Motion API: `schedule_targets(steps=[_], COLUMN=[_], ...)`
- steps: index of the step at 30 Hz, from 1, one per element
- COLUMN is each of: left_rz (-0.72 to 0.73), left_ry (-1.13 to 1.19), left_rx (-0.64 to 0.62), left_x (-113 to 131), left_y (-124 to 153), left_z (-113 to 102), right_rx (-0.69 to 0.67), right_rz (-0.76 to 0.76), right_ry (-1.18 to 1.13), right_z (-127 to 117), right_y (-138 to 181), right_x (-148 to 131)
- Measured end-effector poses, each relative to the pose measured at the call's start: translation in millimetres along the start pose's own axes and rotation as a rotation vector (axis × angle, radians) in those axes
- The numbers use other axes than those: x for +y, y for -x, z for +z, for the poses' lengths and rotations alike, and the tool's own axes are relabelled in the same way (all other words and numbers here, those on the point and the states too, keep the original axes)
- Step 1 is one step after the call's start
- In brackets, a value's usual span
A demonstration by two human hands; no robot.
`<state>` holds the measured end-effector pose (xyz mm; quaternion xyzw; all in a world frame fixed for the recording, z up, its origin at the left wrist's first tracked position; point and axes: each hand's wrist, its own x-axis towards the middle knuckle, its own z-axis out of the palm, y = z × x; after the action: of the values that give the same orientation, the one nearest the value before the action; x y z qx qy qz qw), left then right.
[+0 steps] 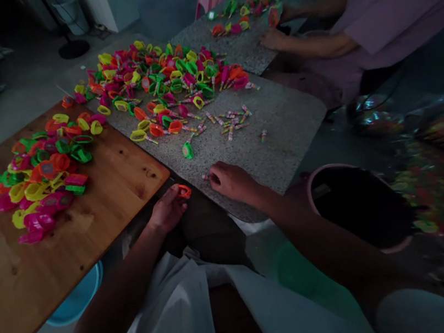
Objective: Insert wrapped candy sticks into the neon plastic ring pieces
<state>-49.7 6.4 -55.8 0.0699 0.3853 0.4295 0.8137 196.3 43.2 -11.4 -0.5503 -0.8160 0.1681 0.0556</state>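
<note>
My left hand (168,207) is closed around an orange plastic loop-shaped piece (184,191), which looks like a toy watch, above my lap between the two tables. At the near edge of the grey speckled table, my right hand (230,181) pinches one end of a small printed candy stick (206,177); the fingers partly cover it. Loose candy sticks (234,122) lie beyond that hand. A single green toy watch (188,150) rests close by. Farther back spreads a big heap of bright toy watches (158,76), many with candy sticks attached.
On the wooden table (127,203) to my left sits another pile of coloured toy watches (45,170). A co-worker's hands (276,39) handle similar pieces at the far grey table. A pink-rimmed bucket (314,186) stands right of me, a blue basin (78,293) below the wooden table.
</note>
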Motion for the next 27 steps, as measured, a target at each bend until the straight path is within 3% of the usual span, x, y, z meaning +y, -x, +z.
schedule_targets(steps=[4, 8, 17, 27], left_rz=[0.035, 0.195, 0.645, 0.691], left_ry=[-0.077, -0.329, -1.009, -1.117], left_rx=[-0.023, -0.007, 0.236, -0.025], left_x=[-0.5, -2.4, -16.0, -20.4], left_y=[-0.3, 1.1, -1.4, -0.3], left_z=[1.5, 7.4, 7.4, -10.3], right_rx=[-0.044, -0.025, 0.052, 0.08], right_rz=[-0.048, -0.062, 0.034, 0.017], right_ry=[0.091, 0.076, -0.558, -0.551], right_z=[-6.3, -6.7, 10.5, 21.2], right_y=[1.3, 0.1, 8.3, 14.7], right_x=[1.0, 1.2, -22.0, -23.7])
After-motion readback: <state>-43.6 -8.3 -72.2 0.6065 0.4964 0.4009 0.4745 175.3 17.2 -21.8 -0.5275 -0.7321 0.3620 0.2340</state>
